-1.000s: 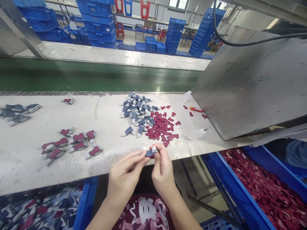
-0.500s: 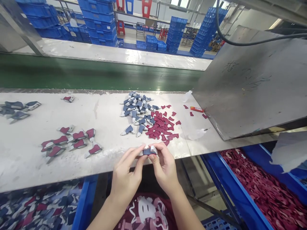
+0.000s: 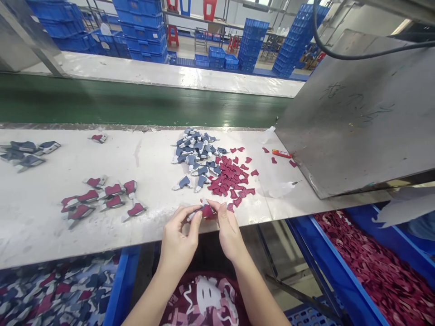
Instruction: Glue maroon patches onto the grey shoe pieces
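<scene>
Near the bottom middle of the frame, the fingers of the left hand (image 3: 179,238) and right hand (image 3: 231,233) pinch a small red-and-blue piece (image 3: 206,211) at the counter's (image 3: 152,226) edge, so a loose pinch could let it drop.

Fingertips cover both ends of the held piece (image 3: 206,211), hiding its full outline! The left-hand bin (image 3: 117,285) runs off the bottom edge, the stacked crates (image 3: 144,31) lose their tops, and the panel's handwriting (image 3: 356,102) is too faint to read!
</scene>
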### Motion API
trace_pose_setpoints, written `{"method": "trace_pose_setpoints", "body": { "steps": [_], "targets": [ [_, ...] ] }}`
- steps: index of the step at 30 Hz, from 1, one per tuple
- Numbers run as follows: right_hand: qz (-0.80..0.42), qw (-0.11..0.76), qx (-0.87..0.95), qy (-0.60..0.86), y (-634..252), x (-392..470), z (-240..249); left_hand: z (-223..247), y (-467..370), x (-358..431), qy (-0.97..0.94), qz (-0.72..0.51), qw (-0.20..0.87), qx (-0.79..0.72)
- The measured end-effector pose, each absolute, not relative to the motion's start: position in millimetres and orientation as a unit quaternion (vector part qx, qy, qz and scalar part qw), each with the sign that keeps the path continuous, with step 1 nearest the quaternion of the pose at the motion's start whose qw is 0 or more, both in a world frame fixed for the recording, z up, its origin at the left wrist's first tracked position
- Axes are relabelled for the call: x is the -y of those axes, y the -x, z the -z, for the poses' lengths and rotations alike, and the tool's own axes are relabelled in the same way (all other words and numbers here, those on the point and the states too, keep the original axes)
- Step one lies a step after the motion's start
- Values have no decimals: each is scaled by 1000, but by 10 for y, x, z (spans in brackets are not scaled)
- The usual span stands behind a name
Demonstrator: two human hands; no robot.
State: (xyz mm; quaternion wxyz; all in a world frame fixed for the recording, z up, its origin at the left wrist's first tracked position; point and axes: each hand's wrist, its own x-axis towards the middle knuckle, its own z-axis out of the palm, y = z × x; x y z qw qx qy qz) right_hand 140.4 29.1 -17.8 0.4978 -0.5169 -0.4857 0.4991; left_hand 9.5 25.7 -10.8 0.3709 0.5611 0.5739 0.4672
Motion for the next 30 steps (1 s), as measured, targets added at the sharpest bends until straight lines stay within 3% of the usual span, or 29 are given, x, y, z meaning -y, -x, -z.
{"method": "trace_pose_setpoints", "body": {
  "steps": [12,15,17,20,23,26,30],
  "targets": [
    [-518,504,504,473,-1300,-417,211,261,47,-319,-517,-469,458,-550],
    [-527,475,522,474,-1285,-418,218,323,216,-389,-559,-449,407,-566],
    [-507,450,552,486,-1336,-403,199,342,408,-459,-606,-431,293,-601],
    [-366,477,594,534,-1550,-358,177,312,734,-570,-630,-395,52,-667],
    [-76,549,562,614,-1886,-302,214,258,916,-665,-588,-357,-103,-718],
    [134,541,463,689,-2214,-262,300,279,844,-761,-623,-354,-103,-689],
    [56,469,438,765,-2514,-270,460,428,530,-941,-715,-311,41,-625]
  ]
}}
